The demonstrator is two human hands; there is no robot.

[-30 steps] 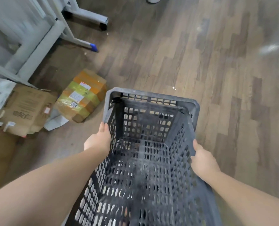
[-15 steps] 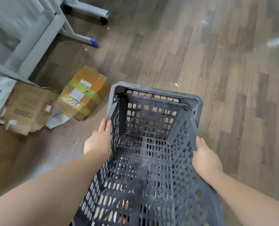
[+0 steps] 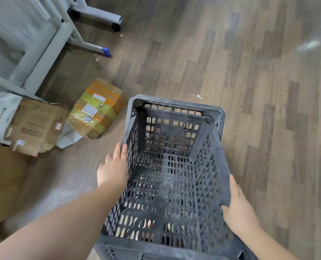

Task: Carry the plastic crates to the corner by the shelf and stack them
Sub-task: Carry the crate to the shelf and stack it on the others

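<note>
A dusty dark grey plastic crate (image 3: 176,107) with perforated walls and nothing inside fills the lower middle of the head view, held above the wooden floor. My left hand (image 3: 113,168) lies flat against the outside of its left wall, fingers pointing forward along the rim. My right hand (image 3: 238,209) grips the right rim, fingers curled over the edge. Both forearms reach in from the bottom of the frame.
A taped orange and yellow parcel (image 3: 97,107) lies on the floor just left of the crate. Flattened cardboard (image 3: 36,126) and a white bag (image 3: 0,115) lie further left. A white metal frame (image 3: 43,47) with a castor foot (image 3: 116,27) stands at top left. Wooden floor (image 3: 249,81) stretches to the right.
The crate has sunk lower in the view and shifted slightly right. My left hand has flattened against the crate's left wall. The parcel and cardboard now sit nearer the centre.
</note>
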